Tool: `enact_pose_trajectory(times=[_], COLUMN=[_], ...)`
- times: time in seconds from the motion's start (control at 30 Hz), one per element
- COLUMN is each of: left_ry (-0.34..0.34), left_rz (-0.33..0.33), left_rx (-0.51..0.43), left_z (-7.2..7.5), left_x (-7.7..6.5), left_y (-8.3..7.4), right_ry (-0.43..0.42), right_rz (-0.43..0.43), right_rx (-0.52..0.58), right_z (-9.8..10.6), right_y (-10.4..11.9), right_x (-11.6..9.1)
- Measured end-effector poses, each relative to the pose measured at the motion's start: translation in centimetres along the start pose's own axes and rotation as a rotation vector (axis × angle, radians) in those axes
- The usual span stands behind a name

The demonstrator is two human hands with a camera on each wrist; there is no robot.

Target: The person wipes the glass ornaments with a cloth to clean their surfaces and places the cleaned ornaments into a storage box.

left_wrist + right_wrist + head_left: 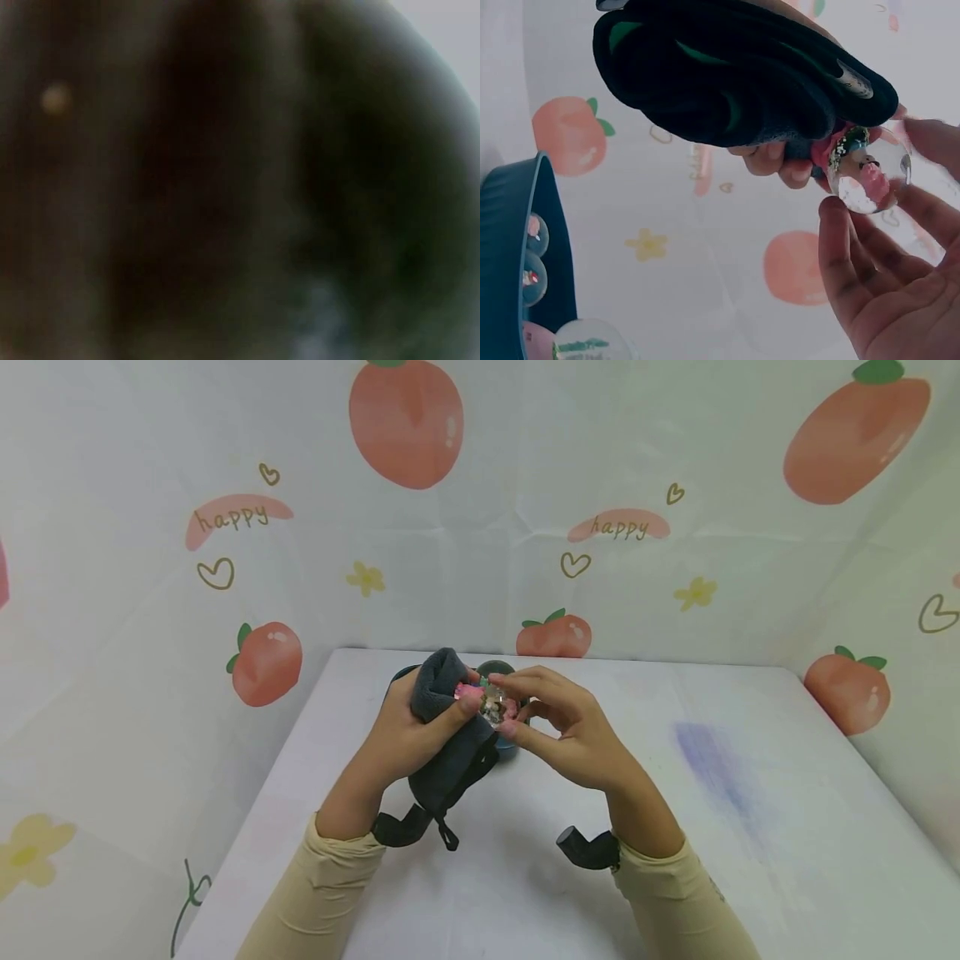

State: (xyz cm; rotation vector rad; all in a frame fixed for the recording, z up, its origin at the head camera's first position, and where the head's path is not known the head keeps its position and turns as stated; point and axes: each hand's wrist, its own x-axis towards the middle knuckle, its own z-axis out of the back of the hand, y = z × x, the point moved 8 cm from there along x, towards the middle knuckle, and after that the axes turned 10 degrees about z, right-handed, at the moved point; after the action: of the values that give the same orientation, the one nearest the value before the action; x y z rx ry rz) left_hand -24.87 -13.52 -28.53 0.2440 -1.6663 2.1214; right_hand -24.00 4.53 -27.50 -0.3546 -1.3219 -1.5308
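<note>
A small snow globe (493, 705) with a clear dome and pink base is between the two hands. My left hand (401, 735) grips a folded dark grey-blue cloth (442, 772), with its thumb at the globe's pink base. From the other side, my right hand (573, 727) pinches the dome between thumb and fingers. In the right wrist view, pink and white figures show inside the snow globe (874, 176), close beside the dark cloth (727, 82). The left wrist view is dark and blurred.
Behind the hands stands a blue bin, whose wall (502, 232) shows in the right wrist view. Several more globes (534, 277) are at it, one a larger clear dome (592, 341). A white table (787, 760) lies underneath, with a fruit-printed backdrop (480, 543) behind.
</note>
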Motion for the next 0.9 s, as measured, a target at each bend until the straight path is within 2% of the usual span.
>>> enact_pose_trajectory(times=[0.2, 0.27, 0.47, 0.6, 0.7, 0.9], left_ry=[0.007, 0.009, 0.007, 0.012, 0.006, -0.006], left_rz=[0.010, 0.002, -0.020, -0.019, -0.014, -0.014], left_rx=[-0.023, -0.029, -0.024, -0.029, -0.033, -0.037], left_z=[-0.2, -0.2, -0.1, -0.1, -0.1, 0.0], left_x=[-0.1, -0.1, 0.0, 0.0, 0.0, -0.1], left_y=[0.1, 0.1, -0.1, -0.1, 0.0, 0.0], right_ry=[0.001, 0.010, 0.000, -0.014, -0.016, -0.005], right_rz=[-0.131, -0.139, 0.024, 0.043, -0.002, -0.149], right_rx=[-0.029, -0.032, -0.055, -0.035, -0.041, -0.059], right_z=[0.2, 0.1, 0.1, 0.2, 0.2, 0.1], right_y=[-1.0, -1.1, 0.0, 0.2, -0.1, -1.3], right_x=[-0.5, -0.6, 0.0, 0.1, 0.0, -0.4])
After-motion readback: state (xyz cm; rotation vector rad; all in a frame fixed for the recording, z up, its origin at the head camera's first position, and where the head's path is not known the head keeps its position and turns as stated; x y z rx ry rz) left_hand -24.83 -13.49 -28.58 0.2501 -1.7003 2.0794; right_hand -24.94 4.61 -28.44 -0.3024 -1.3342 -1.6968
